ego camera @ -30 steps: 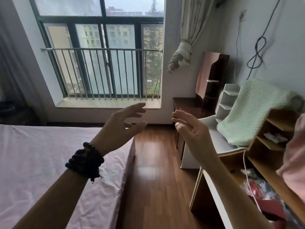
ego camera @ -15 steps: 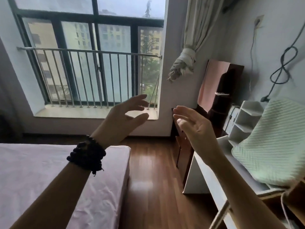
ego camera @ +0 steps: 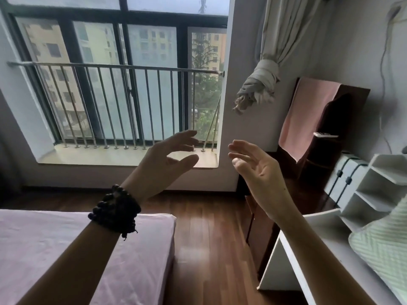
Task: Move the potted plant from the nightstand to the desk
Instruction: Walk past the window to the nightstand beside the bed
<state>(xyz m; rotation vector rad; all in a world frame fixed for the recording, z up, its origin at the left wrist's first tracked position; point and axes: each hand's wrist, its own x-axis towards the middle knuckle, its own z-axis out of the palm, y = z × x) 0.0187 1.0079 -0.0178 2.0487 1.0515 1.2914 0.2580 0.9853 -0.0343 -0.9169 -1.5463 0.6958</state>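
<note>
Hands raised in front of the head camera, both held out at chest height over the strip of wooden floor (ego camera: 209, 234) between bed and desk. The left hand (ego camera: 163, 166) has its fingers spread and gently curved, thumb apart from them, gripping nothing; a dark beaded bracelet (ego camera: 115, 211) is wound around its wrist. The right hand (ego camera: 262, 172) faces it, palm turned inward, fingers loose and parted, also holding nothing. A clear gap lies between the two hands, and neither touches any object. At the lower left is the bed (ego camera: 66, 245), covered with a pale pink sheet. At the lower right, the white desk (ego camera: 326, 238) carries a white shelf organiser (ego camera: 381, 188) and a pale green quilted cloth (ego camera: 385, 245). Beyond the desk, against the wall, stands dark wooden furniture (ego camera: 339, 128) with a pink cloth (ego camera: 306, 115) draped over it. A barred window (ego camera: 123, 89) fills the far wall, with a knotted curtain (ego camera: 262, 84) hanging to its right. The potted plant cannot be seen anywhere in this view, and which piece is the nightstand cannot be told.
</note>
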